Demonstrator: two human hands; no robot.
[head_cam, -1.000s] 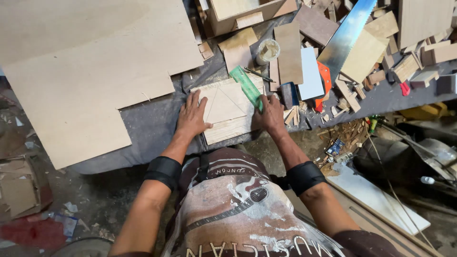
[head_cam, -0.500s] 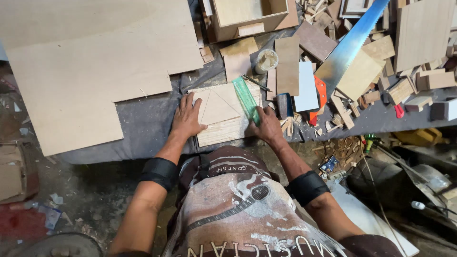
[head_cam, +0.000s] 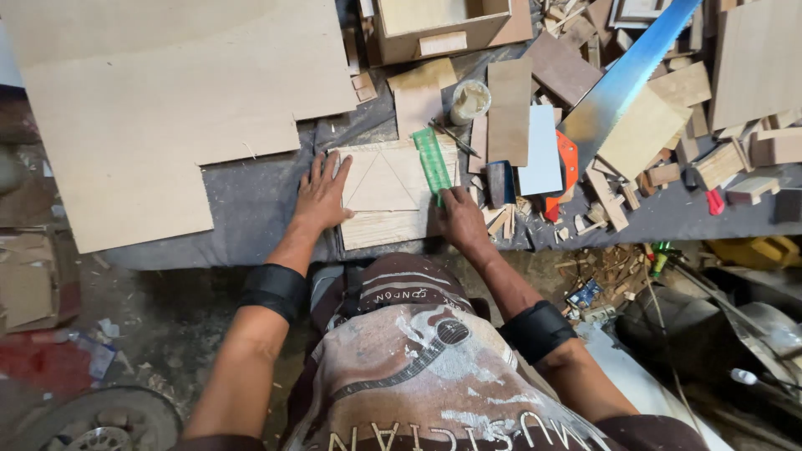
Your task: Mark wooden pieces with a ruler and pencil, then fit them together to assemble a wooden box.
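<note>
A pale wooden board (head_cam: 387, 194) with pencilled triangle lines lies on the dark bench (head_cam: 251, 200). My left hand (head_cam: 322, 194) lies flat on the board's left edge, fingers spread. My right hand (head_cam: 458, 219) presses on the lower end of a green ruler (head_cam: 433, 163) that lies across the board's right side. A pencil (head_cam: 455, 139) lies just above the ruler's top.
A large plywood sheet (head_cam: 167, 100) covers the bench's left. A handsaw (head_cam: 622, 79) with an orange handle, a small jar (head_cam: 469, 100), an open wooden box (head_cam: 439, 25) and several wood offcuts crowd the right. Scraps litter the floor below.
My right hand slid down from the ruler's side to its lower end, and the ruler has turned a little more upright on the board. The view shifted slightly left.
</note>
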